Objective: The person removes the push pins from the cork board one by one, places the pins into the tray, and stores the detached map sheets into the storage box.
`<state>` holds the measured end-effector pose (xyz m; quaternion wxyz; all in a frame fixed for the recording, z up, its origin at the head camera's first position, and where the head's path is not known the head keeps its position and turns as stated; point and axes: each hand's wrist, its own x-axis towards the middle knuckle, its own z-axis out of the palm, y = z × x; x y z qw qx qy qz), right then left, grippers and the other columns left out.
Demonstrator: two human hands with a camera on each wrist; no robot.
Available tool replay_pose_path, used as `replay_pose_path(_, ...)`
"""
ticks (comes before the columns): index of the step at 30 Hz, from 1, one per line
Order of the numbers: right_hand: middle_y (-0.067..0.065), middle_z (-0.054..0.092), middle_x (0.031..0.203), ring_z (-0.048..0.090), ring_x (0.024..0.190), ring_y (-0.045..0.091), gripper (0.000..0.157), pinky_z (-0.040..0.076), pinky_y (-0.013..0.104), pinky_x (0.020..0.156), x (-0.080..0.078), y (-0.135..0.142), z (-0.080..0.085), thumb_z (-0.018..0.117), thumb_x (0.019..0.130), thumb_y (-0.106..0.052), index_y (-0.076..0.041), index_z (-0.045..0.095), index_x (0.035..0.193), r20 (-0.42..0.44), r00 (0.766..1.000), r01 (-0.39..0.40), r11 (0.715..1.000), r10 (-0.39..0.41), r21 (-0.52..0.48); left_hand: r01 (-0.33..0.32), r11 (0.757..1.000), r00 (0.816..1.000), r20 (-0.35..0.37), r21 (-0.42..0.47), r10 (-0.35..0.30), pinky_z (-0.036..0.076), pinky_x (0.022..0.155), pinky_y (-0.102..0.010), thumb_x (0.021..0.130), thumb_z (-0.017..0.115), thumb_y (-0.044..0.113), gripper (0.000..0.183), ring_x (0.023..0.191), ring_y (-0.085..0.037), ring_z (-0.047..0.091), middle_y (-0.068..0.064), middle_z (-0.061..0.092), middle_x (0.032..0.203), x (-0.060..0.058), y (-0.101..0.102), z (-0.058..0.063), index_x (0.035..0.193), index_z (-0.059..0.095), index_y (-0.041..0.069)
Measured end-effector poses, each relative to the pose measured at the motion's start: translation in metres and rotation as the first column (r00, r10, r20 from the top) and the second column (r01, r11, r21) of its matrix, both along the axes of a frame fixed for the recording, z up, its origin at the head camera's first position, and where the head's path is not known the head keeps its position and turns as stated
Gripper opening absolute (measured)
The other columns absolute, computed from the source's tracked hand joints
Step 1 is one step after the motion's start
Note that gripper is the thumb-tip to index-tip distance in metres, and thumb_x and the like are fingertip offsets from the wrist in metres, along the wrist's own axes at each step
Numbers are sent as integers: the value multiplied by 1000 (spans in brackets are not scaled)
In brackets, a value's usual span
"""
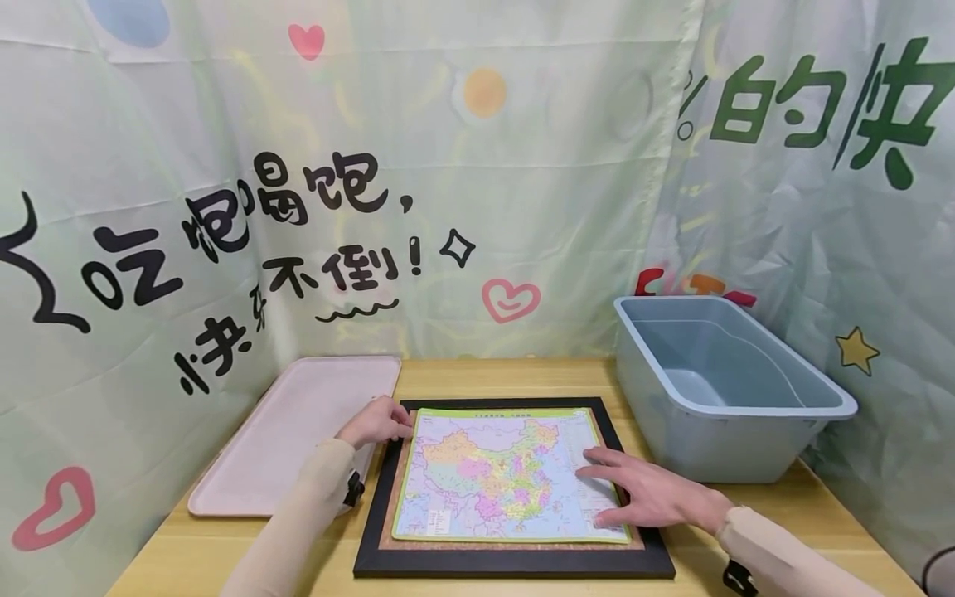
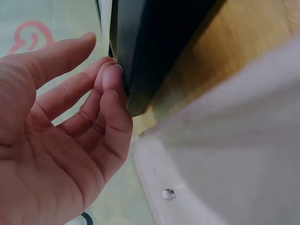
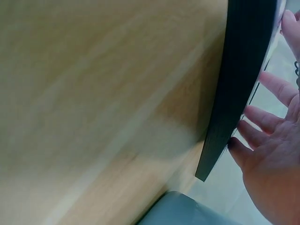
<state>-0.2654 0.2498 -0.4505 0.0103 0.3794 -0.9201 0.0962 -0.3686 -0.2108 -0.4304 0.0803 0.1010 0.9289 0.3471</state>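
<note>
A colourful map of China [image 1: 485, 477] with a green border lies flat on a cork board [image 1: 436, 545] inside a black frame [image 1: 515, 566]. At the frame's upper left corner is my left hand [image 1: 379, 421]. Its bent fingertips [image 2: 112, 77] touch the frame's edge in the left wrist view, while the thumb stands apart. My right hand [image 1: 647, 489] rests with spread fingers on the map's right side. In the right wrist view those fingers [image 3: 267, 119] lie over the far side of the black frame [image 3: 234, 89], so their contact with the map is hidden there.
A pale pink tray [image 1: 298, 431] lies on the wooden table [image 1: 507, 373] to the left. To the right stands a deep grey-blue bin [image 1: 734, 439]. Printed curtains [image 1: 522, 191] hang behind and at both sides.
</note>
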Motion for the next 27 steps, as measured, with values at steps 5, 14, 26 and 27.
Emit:
replay_pose_path(5, 13, 46, 149, 45, 134, 36, 69, 45, 51, 100, 2, 2, -1, 57, 87, -67, -23, 55, 139, -5, 1000, 21, 1000, -21, 4, 15, 999, 1000, -5, -37, -15, 36, 50, -23, 83, 77, 12, 11, 54, -11, 45, 3, 56, 64, 0, 6, 2, 78, 69, 6)
replay_pose_path(14, 14, 45, 149, 45, 134, 36, 71, 46, 52, 99, 4, -1, -2, 57, 86, -67, -22, 54, 141, -1, 1000, 22, 1000, -22, -12, 0, 993, 995, 100, 121, -12, 44, 55, -26, 77, 80, 10, 30, 65, -15, 52, -4, 57, 84, 0, 4, -1, 94, 57, 2)
replay_pose_path(26, 13, 48, 147, 46, 134, 37, 67, 44, 53, 100, 5, -5, 0, 57, 87, -67, -23, 57, 138, 13, 999, 47, 999, -47, -17, 22, 870, 924, 323, 493, -206, 58, 66, -38, 79, 69, -12, 66, 74, -22, 61, -8, 46, 86, 8, -4, -2, 131, 30, -2)
replay_pose_path(27, 13, 48, 147, 46, 133, 37, 67, 44, 52, 100, 5, -5, 0, 57, 87, -66, -23, 57, 138, 13, 999, 49, 999, -49, -17, 28, 867, 922, 321, 498, -215, 57, 66, -37, 80, 68, -11, 68, 75, -22, 61, -9, 46, 88, 8, -4, -2, 135, 29, -3)
